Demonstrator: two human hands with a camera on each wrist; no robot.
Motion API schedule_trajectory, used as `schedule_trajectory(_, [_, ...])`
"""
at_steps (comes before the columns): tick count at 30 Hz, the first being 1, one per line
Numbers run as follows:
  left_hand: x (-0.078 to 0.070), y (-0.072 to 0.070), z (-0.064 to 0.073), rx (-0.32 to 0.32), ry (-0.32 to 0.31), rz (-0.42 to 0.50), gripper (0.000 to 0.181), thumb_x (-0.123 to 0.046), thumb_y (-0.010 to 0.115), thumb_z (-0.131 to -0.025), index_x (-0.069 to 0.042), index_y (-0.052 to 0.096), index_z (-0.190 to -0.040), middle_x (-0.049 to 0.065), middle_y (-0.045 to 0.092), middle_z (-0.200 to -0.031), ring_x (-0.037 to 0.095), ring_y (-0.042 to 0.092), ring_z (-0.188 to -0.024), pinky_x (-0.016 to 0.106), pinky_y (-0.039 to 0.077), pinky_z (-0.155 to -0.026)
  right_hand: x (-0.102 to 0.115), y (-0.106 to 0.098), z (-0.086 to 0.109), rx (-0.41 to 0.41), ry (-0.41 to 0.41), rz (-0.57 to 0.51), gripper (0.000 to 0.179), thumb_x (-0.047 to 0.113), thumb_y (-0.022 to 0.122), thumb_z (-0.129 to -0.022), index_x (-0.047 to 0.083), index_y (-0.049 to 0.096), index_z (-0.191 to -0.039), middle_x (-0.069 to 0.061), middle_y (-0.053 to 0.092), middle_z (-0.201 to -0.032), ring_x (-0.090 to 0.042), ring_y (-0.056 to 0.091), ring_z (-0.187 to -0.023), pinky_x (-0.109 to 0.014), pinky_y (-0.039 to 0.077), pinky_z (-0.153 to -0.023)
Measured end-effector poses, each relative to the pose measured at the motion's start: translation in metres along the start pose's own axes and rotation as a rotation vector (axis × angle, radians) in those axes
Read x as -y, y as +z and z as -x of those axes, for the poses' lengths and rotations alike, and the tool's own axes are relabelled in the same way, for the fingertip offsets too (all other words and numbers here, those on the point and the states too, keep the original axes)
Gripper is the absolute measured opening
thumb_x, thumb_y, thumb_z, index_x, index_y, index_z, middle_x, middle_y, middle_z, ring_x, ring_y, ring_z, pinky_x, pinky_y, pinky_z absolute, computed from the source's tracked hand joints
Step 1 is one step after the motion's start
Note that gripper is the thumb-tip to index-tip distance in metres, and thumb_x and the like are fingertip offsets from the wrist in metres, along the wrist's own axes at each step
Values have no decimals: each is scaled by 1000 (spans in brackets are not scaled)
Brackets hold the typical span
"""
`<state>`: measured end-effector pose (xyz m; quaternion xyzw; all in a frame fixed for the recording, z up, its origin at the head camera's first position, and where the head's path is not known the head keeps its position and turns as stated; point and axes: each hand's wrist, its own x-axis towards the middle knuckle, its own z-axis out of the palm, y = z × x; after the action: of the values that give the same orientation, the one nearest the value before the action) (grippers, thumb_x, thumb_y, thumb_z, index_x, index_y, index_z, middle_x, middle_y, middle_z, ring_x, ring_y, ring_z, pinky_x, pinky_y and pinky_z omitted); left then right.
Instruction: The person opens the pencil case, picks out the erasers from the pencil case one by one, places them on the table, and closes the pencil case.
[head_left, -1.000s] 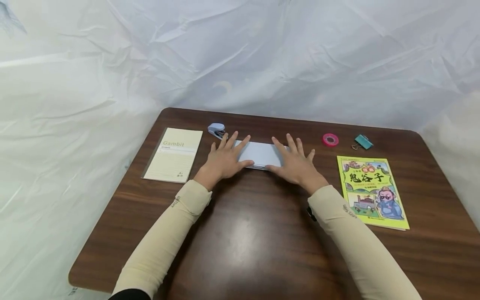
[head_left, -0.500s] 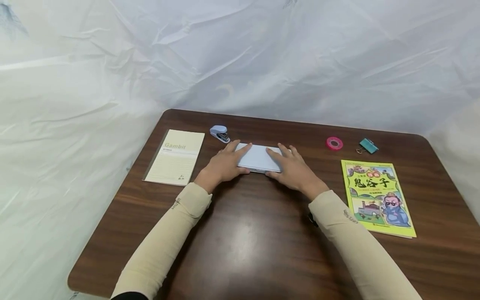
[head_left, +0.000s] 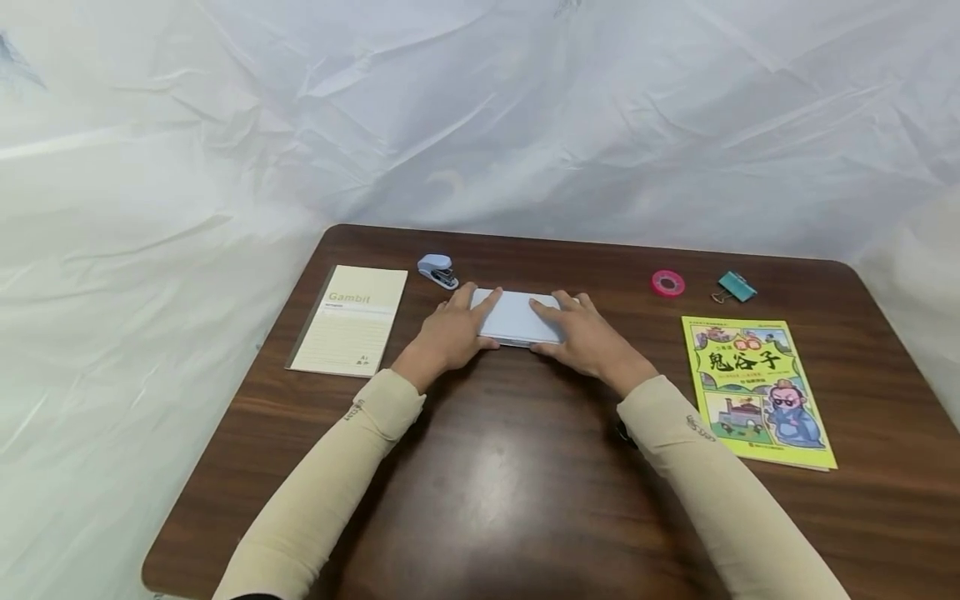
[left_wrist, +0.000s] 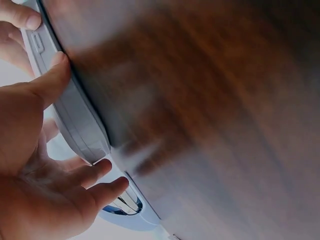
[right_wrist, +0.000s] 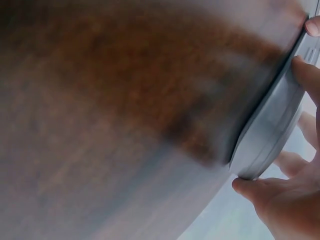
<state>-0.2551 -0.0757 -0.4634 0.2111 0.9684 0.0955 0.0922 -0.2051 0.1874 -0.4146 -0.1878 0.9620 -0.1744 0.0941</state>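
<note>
A flat, pale blue case (head_left: 517, 318) with rounded corners and a small latch on its front edge lies near the far middle of the table. My left hand (head_left: 447, 332) grips its left end, thumb against the front edge and a finger over the top. At the right end my right hand (head_left: 592, 340) holds it the same way. The left wrist view shows the case's side wall (left_wrist: 82, 120) with the thumb pressed to it and fingertips around the corner. In the right wrist view the opposite end of the case (right_wrist: 265, 132) sits between thumb and fingers.
A light blue stapler (head_left: 437, 271) stands just behind my left hand. Left of it lies a cream notebook (head_left: 348, 321). To the right are a pink tape roll (head_left: 667, 283), a teal binder clip (head_left: 737, 287) and a yellow comic book (head_left: 757, 396). A white sheet (head_left: 480, 125) hangs behind the table.
My spread fingers have closed in on both ends of the case and now grip it. The other things keep their places; the view shifts slightly.
</note>
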Motion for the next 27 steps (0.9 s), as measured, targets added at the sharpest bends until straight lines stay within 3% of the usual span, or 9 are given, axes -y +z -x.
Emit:
schedule_trajectory(3, [-3,0,2,14,-2,-13,96,-62,69,-110,-36,16,-186,18,21,-188,35,32,-175,62,41,-137,-1,-1,0,19,-1,-6,82,42,79,-110,20,40,-179,-28,32,-185,-59,36,-165,-73,48,-126])
schedule_trajectory(7, [-4,1,2,23,-11,-26,97,-66,67,-109,-38,15,-186,17,20,-189,34,33,-176,63,44,-135,-3,-2,0,38,-1,-13,82,41,78,-111,20,39,-180,-28,31,-186,-66,29,-168,-76,45,-127])
schedule_trajectory(13, [-1,5,-1,5,-9,-64,97,-70,64,-109,-38,13,-186,17,21,-189,32,37,-174,61,50,-130,-3,-5,-1,34,-30,7,80,41,79,-111,20,42,-179,-26,38,-181,-61,40,-161,-69,52,-121])
schedule_trajectory(17, [1,9,-3,-1,-9,-77,98,-70,63,-110,-38,10,-186,17,19,-189,32,36,-174,60,49,-131,-3,-6,-1,36,-38,19,80,42,78,-111,20,42,-179,-26,40,-180,-63,40,-161,-70,51,-122])
schedule_trajectory(27, [0,8,-4,-11,-1,-76,98,-70,66,-108,-38,14,-186,17,22,-188,33,43,-171,64,53,-126,-7,-11,-1,85,-4,-29,75,44,71,-115,22,40,-179,-31,26,-187,-68,21,-170,-77,32,-135])
